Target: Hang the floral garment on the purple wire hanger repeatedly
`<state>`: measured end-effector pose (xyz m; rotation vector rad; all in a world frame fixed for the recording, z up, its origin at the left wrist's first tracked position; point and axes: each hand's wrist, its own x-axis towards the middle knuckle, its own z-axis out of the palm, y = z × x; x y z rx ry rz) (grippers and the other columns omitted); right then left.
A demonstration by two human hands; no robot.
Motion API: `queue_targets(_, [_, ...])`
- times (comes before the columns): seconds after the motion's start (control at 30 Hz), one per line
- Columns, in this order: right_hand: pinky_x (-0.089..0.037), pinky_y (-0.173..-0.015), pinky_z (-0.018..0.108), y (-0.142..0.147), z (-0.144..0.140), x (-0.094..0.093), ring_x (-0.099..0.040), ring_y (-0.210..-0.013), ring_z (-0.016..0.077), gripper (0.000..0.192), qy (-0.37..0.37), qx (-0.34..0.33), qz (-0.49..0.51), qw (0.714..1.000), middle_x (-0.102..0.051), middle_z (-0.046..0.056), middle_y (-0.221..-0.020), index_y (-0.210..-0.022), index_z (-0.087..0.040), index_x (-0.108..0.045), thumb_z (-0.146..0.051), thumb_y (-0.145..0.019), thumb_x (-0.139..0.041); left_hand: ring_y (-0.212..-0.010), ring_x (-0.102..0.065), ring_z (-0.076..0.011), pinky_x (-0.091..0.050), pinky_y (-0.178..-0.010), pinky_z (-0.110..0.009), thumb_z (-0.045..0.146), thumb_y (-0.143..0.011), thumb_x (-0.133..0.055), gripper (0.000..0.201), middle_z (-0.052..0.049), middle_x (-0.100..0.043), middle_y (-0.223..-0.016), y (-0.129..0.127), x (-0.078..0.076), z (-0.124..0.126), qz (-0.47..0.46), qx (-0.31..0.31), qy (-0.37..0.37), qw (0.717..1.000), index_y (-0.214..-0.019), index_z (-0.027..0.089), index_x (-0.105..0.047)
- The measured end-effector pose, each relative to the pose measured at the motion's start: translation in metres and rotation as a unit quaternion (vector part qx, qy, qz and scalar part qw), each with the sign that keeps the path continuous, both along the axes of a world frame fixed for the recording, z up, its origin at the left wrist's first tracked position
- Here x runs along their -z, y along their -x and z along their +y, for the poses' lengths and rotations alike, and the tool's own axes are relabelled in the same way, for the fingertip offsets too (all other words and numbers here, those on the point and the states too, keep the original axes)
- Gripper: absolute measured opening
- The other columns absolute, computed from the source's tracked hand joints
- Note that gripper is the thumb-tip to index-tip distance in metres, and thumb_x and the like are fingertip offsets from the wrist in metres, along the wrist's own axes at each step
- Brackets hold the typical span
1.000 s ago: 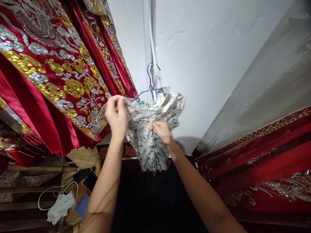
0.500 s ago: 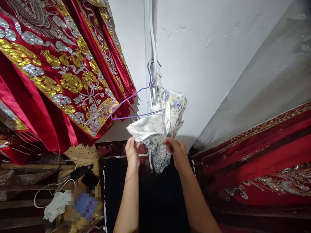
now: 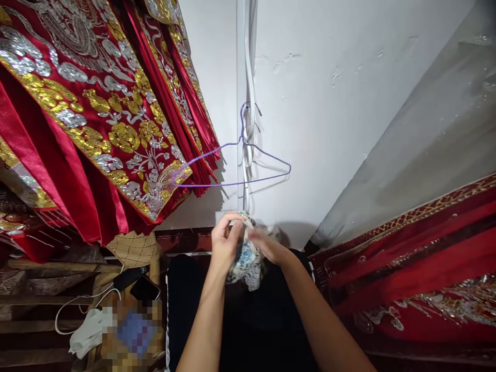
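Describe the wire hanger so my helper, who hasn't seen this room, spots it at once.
Start at the white wall between the red embroidered drapes. A thin purple wire hanger hangs from a white strap, just above both hands. It is bare, the only slim violet outline among heavy red and gold fabric.

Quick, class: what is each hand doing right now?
Left hand: closed on the bunched white, blue-patterned silky cloth.
Right hand: closed on the same cloth, below the bare purple wire hanger.
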<state>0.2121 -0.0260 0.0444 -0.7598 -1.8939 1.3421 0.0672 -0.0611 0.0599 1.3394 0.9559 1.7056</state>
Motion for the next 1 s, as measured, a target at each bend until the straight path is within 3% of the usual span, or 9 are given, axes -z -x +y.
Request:
queue_targets(0.1, [-0.056, -0.084, 0.036, -0.007, 0.013, -0.021, -0.068, -0.092, 0.0247, 0.039, 0.023, -0.093, -0.04, 0.995, -0.073, 0.006, -0.097, -0.109, -0.017, -0.068, -0.037, -0.077, -0.078, -0.121, -0.056, -0.024, -0.042, -0.107, -0.034, 0.044, -0.093, -0.063, 0.039, -0.008, -0.063, -0.123, 0.024, -0.001, 0.003, 0.078, 0.055, 0.008, 0.995, -0.128, 0.026, -0.059])
queue_targets(0.17, [-0.055, -0.072, 0.032, -0.012, 0.028, -0.04, -0.069, -0.08, 0.0225, 0.023, 0.017, -0.054, -0.073, 0.996, -0.074, 0.005, -0.088, -0.095, -0.016, -0.07, -0.026, -0.075, -0.073, -0.121, -0.058, -0.0267, -0.044, -0.105, -0.036, 0.05, -0.098, -0.052, 0.046, -0.009, -0.064, -0.127, 0.037, 0.004, 0.006, 0.155, 0.147, 0.059, 0.975, -0.134, 0.023, -0.057])
queue_targets(0.23, [-0.055, -0.073, 0.03, -0.015, 0.049, -0.058, -0.069, -0.081, 0.0217, 0.018, -0.047, 0.029, -0.054, 0.997, -0.075, 0.006, -0.09, -0.091, -0.016, -0.072, -0.018, -0.074, -0.065, -0.109, -0.063, -0.0284, -0.049, -0.096, -0.035, 0.055, -0.098, -0.047, 0.047, -0.009, -0.07, -0.116, 0.047, 0.012, 0.008, 0.254, 0.207, 0.107, 0.939, -0.121, 0.018, -0.066])
queue_targets(0.33, [-0.052, -0.092, 0.034, -0.017, 0.083, -0.071, -0.068, -0.104, 0.024, 0.041, -0.164, 0.165, 0.0, 0.972, -0.073, 0.007, -0.115, -0.112, -0.018, -0.072, -0.015, -0.073, -0.059, -0.095, -0.065, -0.027, -0.049, -0.084, -0.031, 0.054, -0.095, -0.052, 0.043, -0.005, -0.073, -0.101, 0.065, 0.02, 0.012, 0.395, 0.154, 0.129, 0.896, -0.098, 0.016, -0.07])
queue_targets(0.43, [-0.051, -0.092, 0.036, -0.02, 0.108, -0.065, -0.068, -0.104, 0.0263, 0.034, -0.16, 0.212, -0.035, 0.963, -0.074, 0.009, -0.112, -0.107, -0.016, -0.073, -0.023, -0.079, -0.055, -0.082, -0.064, -0.0233, -0.046, -0.076, -0.029, 0.052, -0.096, -0.048, 0.042, -0.006, -0.072, -0.087, 0.093, 0.018, 0.015, 0.502, 0.07, 0.148, 0.849, -0.088, 0.016, -0.069])
queue_targets(0.57, [-0.049, -0.071, 0.032, -0.039, 0.118, -0.054, -0.065, -0.08, 0.0244, 0.018, -0.159, 0.264, -0.093, 0.947, -0.072, 0.006, -0.082, -0.078, -0.015, -0.068, -0.028, -0.076, -0.056, -0.075, -0.063, -0.0227, -0.046, -0.074, -0.03, 0.051, -0.092, -0.052, 0.038, -0.006, -0.071, -0.078, 0.128, -0.004, 0.016, 0.585, 0.09, 0.205, 0.779, -0.08, 0.019, -0.069])
queue_targets(0.7, [-0.043, -0.063, 0.029, -0.058, 0.108, -0.066, -0.058, -0.068, 0.0194, 0.015, -0.163, 0.3, -0.09, 0.935, -0.064, 0.002, -0.07, -0.068, -0.017, -0.06, -0.031, -0.074, -0.06, -0.094, -0.065, -0.0273, -0.047, -0.089, -0.036, 0.047, -0.09, -0.054, 0.035, -0.013, -0.072, -0.097, 0.137, -0.047, 0.031, 0.632, 0.011, 0.123, 0.765, -0.079, 0.018, -0.069])
queue_targets(0.8, [-0.041, -0.063, 0.028, -0.062, 0.096, -0.079, -0.055, -0.067, 0.0176, 0.017, -0.172, 0.302, -0.082, 0.934, -0.061, 0.001, -0.069, -0.069, -0.018, -0.059, -0.033, -0.076, -0.059, -0.092, -0.065, -0.0267, -0.047, -0.086, -0.035, 0.044, -0.091, -0.049, 0.035, -0.013, -0.072, -0.099, 0.137, -0.074, 0.055, 0.642, -0.011, 0.07, 0.764, -0.079, 0.017, -0.068])
queue_targets(1.0, [-0.035, -0.059, 0.027, -0.064, 0.089, -0.079, -0.047, -0.063, 0.0151, 0.021, -0.224, 0.296, -0.1, 0.923, -0.05, -0.001, -0.061, -0.06, -0.021, -0.047, -0.031, -0.077, -0.056, -0.066, -0.061, -0.0228, -0.043, -0.064, -0.032, 0.054, -0.085, -0.057, 0.041, -0.007, -0.068, -0.07, 0.136, -0.078, 0.085, 0.633, 0.09, 0.191, 0.745, -0.064, 0.019, -0.064])
